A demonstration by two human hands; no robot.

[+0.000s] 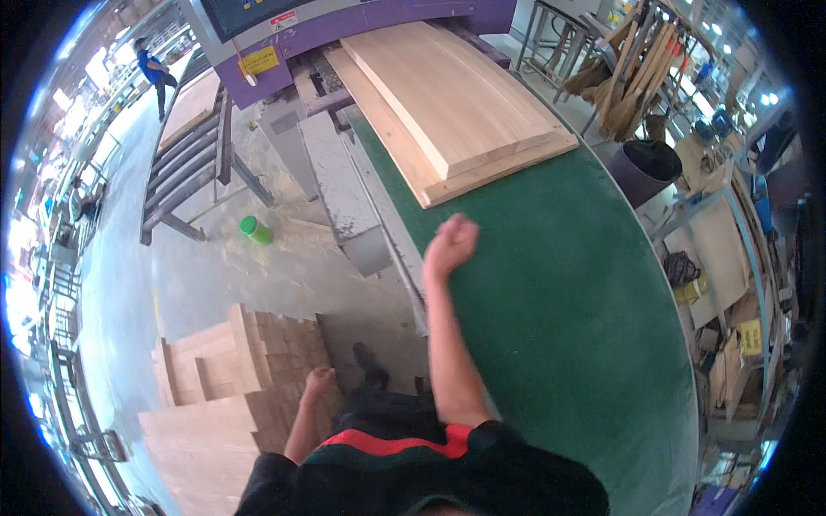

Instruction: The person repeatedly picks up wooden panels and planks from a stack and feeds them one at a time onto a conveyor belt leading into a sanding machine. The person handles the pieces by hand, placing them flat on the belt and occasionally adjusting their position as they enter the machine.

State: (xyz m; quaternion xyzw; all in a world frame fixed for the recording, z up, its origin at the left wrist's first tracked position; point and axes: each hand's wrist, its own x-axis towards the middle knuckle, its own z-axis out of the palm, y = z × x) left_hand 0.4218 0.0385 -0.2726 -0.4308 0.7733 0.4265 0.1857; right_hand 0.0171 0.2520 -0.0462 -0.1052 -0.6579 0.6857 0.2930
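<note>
My right hand [452,243] is curled into a loose fist over the green conveyor belt [568,310], just short of the near edge of the wooden panels. Nothing shows in its fingers. On the belt a pale upper wooden panel [465,95] with a bevelled edge lies on a wider lower wooden panel [503,175]. Their far ends reach the purple and grey machine [361,36]. My left hand [318,381] is closed at my left side, beside a stack of wooden boards [206,430], with nothing visible in it.
A roller stand [185,163] carries a board at the far left. A green-lidded container [255,230] stands on the floor. Brooms [641,69] and a dark bin [645,170] are right of the belt. A person in blue [155,73] stands far off.
</note>
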